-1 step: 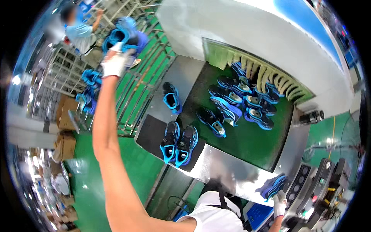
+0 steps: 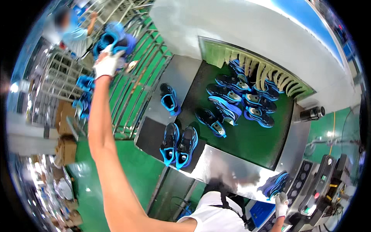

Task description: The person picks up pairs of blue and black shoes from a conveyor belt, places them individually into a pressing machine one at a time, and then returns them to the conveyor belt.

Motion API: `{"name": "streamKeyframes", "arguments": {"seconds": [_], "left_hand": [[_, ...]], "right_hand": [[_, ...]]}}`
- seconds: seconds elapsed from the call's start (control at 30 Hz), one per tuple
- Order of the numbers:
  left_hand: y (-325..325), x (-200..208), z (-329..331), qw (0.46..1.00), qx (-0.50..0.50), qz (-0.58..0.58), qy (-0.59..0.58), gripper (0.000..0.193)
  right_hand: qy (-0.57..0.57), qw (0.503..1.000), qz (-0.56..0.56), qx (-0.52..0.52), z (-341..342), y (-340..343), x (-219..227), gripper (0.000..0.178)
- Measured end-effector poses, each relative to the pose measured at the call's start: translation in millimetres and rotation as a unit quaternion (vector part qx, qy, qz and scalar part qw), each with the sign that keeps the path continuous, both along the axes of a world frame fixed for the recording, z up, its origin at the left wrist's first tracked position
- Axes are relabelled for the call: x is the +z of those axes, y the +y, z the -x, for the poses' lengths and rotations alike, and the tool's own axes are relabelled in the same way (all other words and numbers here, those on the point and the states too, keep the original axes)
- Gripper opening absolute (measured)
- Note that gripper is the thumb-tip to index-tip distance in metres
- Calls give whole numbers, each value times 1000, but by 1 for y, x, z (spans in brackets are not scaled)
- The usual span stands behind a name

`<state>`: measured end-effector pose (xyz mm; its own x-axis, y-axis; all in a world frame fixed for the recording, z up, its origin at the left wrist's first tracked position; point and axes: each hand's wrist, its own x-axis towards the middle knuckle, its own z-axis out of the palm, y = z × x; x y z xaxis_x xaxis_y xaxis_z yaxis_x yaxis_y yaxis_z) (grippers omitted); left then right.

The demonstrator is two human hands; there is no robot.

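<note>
White-gloved, our left hand [image 2: 106, 65] meets blue shoes [image 2: 109, 38] at upper left; our right hand [image 2: 282, 203] is by a dark shoe [image 2: 275, 185], lower right; whether either grips, we can't tell!

- head-worn wide fisheye, basically staring down, wearer's white shirt [image 2: 214, 214] near 6 o'clock
- metal bench [image 2: 224, 164] pretty close, pale machine housing [image 2: 262, 42] around 1 o'clock
</note>
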<state>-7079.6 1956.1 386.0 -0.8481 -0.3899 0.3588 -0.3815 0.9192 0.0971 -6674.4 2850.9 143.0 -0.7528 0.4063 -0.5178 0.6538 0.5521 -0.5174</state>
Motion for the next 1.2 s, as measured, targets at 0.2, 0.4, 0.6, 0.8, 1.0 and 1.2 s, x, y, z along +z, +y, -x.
{"name": "streamKeyframes", "arguments": {"seconds": [0.2,0.4,0.6,0.8,1.0,1.2], "left_hand": [[-147,-55,36,986,118,96,-62,51],[-148,-61,44,948,105,297,-52,62],[194,-163,-14,941,-280,-187,-34,72],[328,-350,-82,911,-245,-284,-172,46],[421,-259,-110,847,-449,-238,-154,17],[687,-142,-236,528,-805,-230,-143,15]], "right_hand": [[-223,963,-154,-5,-82,-15,34,60],[-234,958,-149,-72,-70,-48,28,48],[-94,994,-49,-39,-33,-65,-5,46],[9,998,19,-60,-19,-106,22,52],[77,958,179,-211,-8,-146,98,60],[238,965,-96,-42,-1,-128,96,68]]}}
